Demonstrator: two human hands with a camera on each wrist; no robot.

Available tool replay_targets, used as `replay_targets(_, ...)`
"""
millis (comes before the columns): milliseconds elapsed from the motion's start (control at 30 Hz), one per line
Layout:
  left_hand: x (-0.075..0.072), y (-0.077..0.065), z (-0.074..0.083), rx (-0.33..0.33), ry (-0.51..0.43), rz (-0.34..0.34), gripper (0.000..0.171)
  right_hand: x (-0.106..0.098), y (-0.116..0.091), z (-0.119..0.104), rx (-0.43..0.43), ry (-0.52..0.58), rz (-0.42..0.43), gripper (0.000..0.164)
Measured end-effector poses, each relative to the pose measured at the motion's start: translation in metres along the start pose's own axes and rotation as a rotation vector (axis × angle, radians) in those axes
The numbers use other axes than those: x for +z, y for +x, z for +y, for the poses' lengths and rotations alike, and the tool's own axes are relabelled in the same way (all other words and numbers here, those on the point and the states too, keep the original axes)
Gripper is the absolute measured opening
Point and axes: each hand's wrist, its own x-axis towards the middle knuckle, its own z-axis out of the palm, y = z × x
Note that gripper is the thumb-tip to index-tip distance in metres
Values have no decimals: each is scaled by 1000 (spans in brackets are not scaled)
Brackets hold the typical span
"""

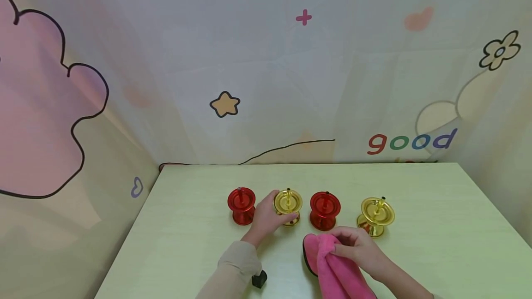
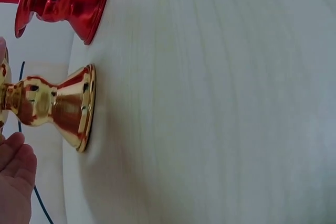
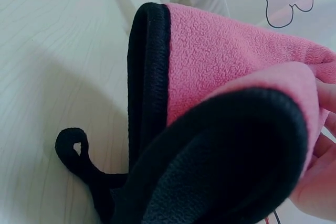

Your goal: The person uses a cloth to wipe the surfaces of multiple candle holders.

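Note:
My left hand point(image 1: 268, 216) holds a shiny gold candle holder point(image 1: 287, 202) around its dish, with the thumb on the near side and fingers on the left. In the left wrist view its flared gold base point(image 2: 73, 103) shows close over the table, and only part of the hand appears at the left edge. My right hand point(image 1: 361, 249) pinches a folded pink towel point(image 1: 342, 271) in front of the row. The right wrist view shows the towel's fuzzy pink face point(image 3: 215, 45), black edging and black hanging loop point(image 3: 71, 140).
A red candle holder point(image 1: 241, 202) stands left of the gold one, another red holder point(image 1: 325, 206) to its right. Farther right is a second gold holder point(image 1: 376, 213). A small black block point(image 1: 259, 279) shows by the left sleeve point(image 1: 241, 260). A printed curtain point(image 1: 266, 59) hangs behind the table point(image 1: 440, 243).

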Motion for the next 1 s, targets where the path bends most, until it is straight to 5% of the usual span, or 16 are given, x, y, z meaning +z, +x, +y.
replay_targets(200,0,-5,2,18,9,52,72,-1,-3,-4,-33,9,5,24)
replay_targets(367,-5,-14,9,106,-14,74,69,-8,-7,-11,-96,8,40,21)
replay_targets(600,-24,-33,28,220,-9,26,66,-20,-14,-27,-91,-21,145,25)
replay_targets(800,-41,-51,49,301,92,-75,62,-28,-15,-34,-95,-33,221,29)
replay_targets(1000,-54,-68,73,444,310,-122,62,-33,-13,-47,-117,-89,275,22)
